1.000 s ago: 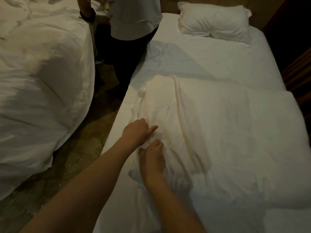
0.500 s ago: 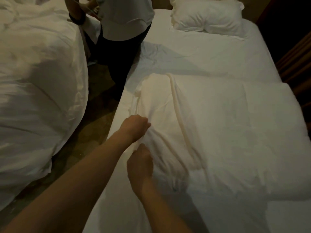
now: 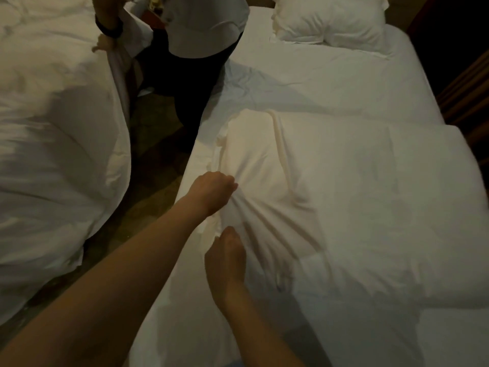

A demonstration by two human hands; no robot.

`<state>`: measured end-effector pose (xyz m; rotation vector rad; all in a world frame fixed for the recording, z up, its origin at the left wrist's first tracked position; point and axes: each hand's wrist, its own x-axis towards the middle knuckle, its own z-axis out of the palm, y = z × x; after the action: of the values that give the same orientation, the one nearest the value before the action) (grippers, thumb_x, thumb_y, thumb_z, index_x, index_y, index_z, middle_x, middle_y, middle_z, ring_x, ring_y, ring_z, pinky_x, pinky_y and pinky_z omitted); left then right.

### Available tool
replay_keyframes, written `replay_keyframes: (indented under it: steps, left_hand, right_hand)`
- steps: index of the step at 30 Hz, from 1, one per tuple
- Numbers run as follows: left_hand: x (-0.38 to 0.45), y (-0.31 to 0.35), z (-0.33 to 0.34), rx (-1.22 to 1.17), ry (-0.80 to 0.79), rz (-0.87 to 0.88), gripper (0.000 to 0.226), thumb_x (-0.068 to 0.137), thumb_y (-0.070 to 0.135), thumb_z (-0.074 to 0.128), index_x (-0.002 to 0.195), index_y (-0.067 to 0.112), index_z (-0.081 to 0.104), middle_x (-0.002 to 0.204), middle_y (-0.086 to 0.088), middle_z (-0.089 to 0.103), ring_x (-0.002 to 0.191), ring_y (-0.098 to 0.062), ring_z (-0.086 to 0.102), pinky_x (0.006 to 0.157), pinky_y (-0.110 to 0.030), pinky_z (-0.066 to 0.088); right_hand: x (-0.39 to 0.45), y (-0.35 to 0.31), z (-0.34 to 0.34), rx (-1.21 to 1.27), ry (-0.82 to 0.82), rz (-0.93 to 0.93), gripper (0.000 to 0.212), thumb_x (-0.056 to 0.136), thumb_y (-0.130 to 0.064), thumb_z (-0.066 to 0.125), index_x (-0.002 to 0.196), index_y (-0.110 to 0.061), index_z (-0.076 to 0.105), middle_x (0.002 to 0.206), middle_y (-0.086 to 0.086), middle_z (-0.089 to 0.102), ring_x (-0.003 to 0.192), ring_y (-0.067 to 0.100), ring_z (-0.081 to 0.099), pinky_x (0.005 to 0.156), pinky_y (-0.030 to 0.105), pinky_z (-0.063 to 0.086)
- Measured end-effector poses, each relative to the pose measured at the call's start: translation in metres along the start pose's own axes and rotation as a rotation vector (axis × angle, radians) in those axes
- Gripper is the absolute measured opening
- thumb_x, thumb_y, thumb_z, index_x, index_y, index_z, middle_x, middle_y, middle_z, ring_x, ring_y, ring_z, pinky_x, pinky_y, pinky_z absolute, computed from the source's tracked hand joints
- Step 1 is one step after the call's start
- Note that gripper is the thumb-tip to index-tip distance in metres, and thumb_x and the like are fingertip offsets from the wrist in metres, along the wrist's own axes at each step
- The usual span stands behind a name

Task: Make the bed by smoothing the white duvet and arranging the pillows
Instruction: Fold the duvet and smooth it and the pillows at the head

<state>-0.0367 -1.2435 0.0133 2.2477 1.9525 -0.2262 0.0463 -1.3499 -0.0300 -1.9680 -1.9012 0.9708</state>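
- Duvet (image 3: pixel 357 207) bunched in my fisted left hand (image 3: pixel 213 190); right hand (image 3: pixel 226 256) pinches it too.
- Pillow (image 3: pixel 328 21) lies at the head.
- Someone (image 3: pixel 201 30) stands between the beds.

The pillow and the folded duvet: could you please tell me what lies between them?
In the head view, only bare, wrinkled white bedsheet lies between the pillow and the duvet.

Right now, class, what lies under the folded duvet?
The duvet rests on the white sheet, bare up to the pillow. Both hands grip its near edge. Anything beneath is covered.
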Motion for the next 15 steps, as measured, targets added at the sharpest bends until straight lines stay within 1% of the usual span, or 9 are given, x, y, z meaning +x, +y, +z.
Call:
replay_keyframes:
  steps: [2, 4, 5, 7, 9, 11, 12, 13, 15]
  left_hand:
    - [0.0, -0.001, -0.001, -0.006, 0.021, -0.005, 0.039, 0.104, 0.03, 0.028, 0.104, 0.005, 0.058, 0.096, -0.012, 0.064, 0.086, -0.027, 0.062, 0.072, -0.033, 0.045]
    - [-0.001, -0.003, 0.0, -0.009, 0.037, 0.002, 0.039, 0.104, 0.029, 0.028, 0.103, 0.005, 0.058, 0.095, -0.011, 0.064, 0.083, -0.025, 0.062, 0.069, -0.031, 0.044]
    - [-0.003, -0.003, 0.0, -0.007, 0.038, 0.006, 0.038, 0.104, 0.029, 0.029, 0.104, 0.005, 0.058, 0.095, -0.011, 0.064, 0.083, -0.025, 0.063, 0.068, -0.03, 0.043]
    - [-0.004, -0.002, -0.004, 0.004, 0.052, 0.009, 0.036, 0.104, 0.027, 0.03, 0.104, 0.006, 0.058, 0.096, -0.011, 0.064, 0.083, -0.024, 0.063, 0.067, -0.029, 0.041]
    - [-0.006, -0.005, -0.013, 0.036, 0.092, 0.004, 0.033, 0.104, 0.025, 0.03, 0.102, 0.007, 0.057, 0.094, -0.009, 0.064, 0.077, -0.021, 0.059, 0.066, -0.028, 0.041]
    - [-0.01, -0.013, -0.015, 0.045, 0.145, -0.042, 0.028, 0.103, 0.021, 0.033, 0.097, 0.007, 0.057, 0.089, -0.008, 0.063, 0.069, -0.018, 0.054, 0.063, -0.027, 0.041]
    - [-0.012, -0.018, -0.009, 0.031, 0.147, -0.085, 0.027, 0.102, 0.019, 0.035, 0.095, 0.006, 0.058, 0.087, -0.009, 0.063, 0.069, -0.019, 0.056, 0.063, -0.028, 0.043]
    - [-0.014, -0.022, 0.002, 0.02, 0.105, -0.137, 0.026, 0.102, 0.017, 0.037, 0.096, 0.005, 0.059, 0.088, -0.009, 0.064, 0.072, -0.021, 0.06, 0.065, -0.029, 0.047]
    - [-0.02, -0.019, 0.03, 0.032, -0.112, -0.235, 0.025, 0.1, 0.014, 0.038, 0.103, 0.005, 0.061, 0.1, -0.011, 0.066, 0.087, -0.025, 0.065, 0.076, -0.033, 0.052]
  right_hand:
    - [0.0, -0.002, -0.002, -0.088, 0.118, 0.078, 0.026, 0.09, -0.028, 0.06, 0.106, -0.008, 0.056, 0.099, 0.007, 0.062, 0.085, 0.02, 0.065, 0.07, 0.026, 0.051]
    - [0.009, 0.005, -0.003, -0.166, 0.188, 0.068, 0.046, 0.068, -0.037, 0.082, 0.096, -0.006, 0.062, 0.084, 0.008, 0.066, 0.066, 0.02, 0.066, 0.056, 0.028, 0.053]
    - [0.014, 0.008, -0.003, -0.208, 0.198, 0.062, 0.047, 0.056, -0.034, 0.089, 0.087, -0.006, 0.066, 0.075, 0.008, 0.065, 0.058, 0.02, 0.064, 0.051, 0.027, 0.051]
    - [0.02, 0.009, -0.007, -0.263, 0.224, 0.005, 0.038, 0.041, -0.02, 0.092, 0.067, -0.011, 0.067, 0.062, 0.004, 0.062, 0.049, 0.019, 0.06, 0.047, 0.024, 0.048]
    - [0.018, 0.005, -0.009, -0.23, 0.282, -0.13, 0.028, 0.043, -0.008, 0.085, 0.058, -0.014, 0.062, 0.058, 0.004, 0.059, 0.048, 0.021, 0.057, 0.047, 0.022, 0.045]
    - [0.013, -0.002, -0.011, -0.105, 0.272, -0.245, 0.016, 0.055, -0.001, 0.07, 0.063, -0.009, 0.059, 0.063, 0.009, 0.058, 0.053, 0.025, 0.057, 0.048, 0.023, 0.039]
    - [0.01, -0.006, -0.009, -0.043, 0.214, -0.245, 0.012, 0.063, 0.002, 0.063, 0.07, -0.006, 0.06, 0.072, 0.012, 0.06, 0.063, 0.028, 0.058, 0.054, 0.026, 0.038]
    - [0.009, -0.011, -0.005, -0.036, 0.079, -0.216, 0.013, 0.071, 0.003, 0.057, 0.081, -0.004, 0.061, 0.086, 0.015, 0.06, 0.078, 0.031, 0.058, 0.063, 0.029, 0.04]
    - [0.005, -0.004, 0.015, -0.268, -0.207, -0.221, 0.022, 0.085, -0.004, 0.049, 0.105, -0.003, 0.058, 0.113, 0.018, 0.055, 0.104, 0.034, 0.052, 0.083, 0.034, 0.04]
